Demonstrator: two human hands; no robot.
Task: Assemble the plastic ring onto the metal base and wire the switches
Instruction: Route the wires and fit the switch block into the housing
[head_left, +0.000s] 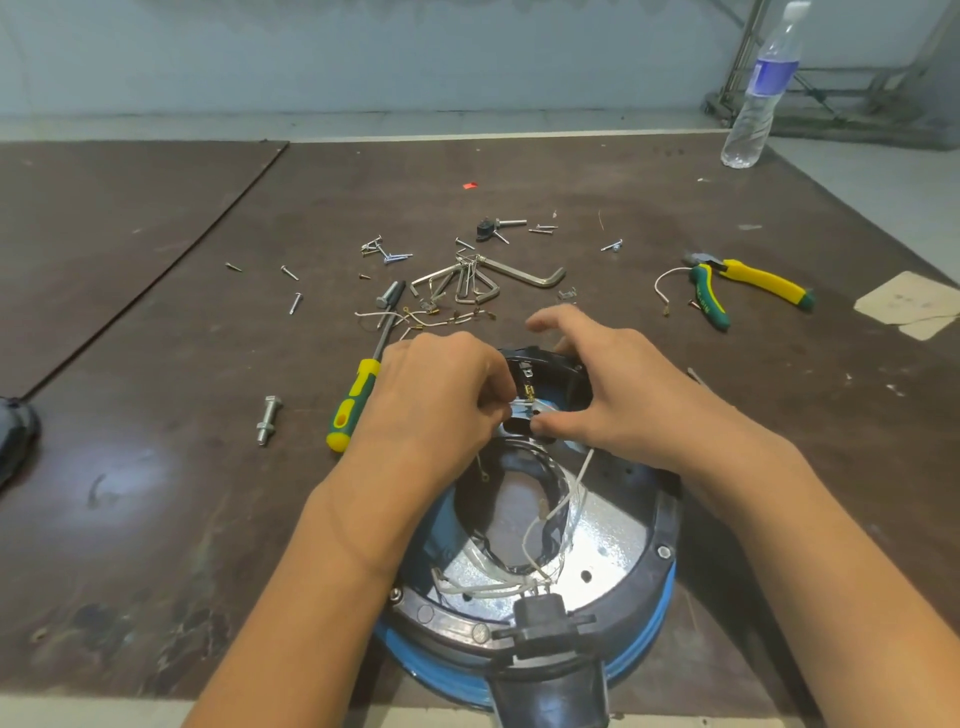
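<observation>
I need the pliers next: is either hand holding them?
No, the pliers lie untouched on the table, off to the right.

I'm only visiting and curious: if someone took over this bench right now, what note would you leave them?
Left hand pinches a white wire at the switch housing.
Right hand holds that housing between thumb and fingers.
Done: plastic ring sits on the metal base, bolts in its rim.
Left: plug this wire in; loose wires in the middle show free ends.
Screwdriver beside the left hand, pliers far right.
</observation>
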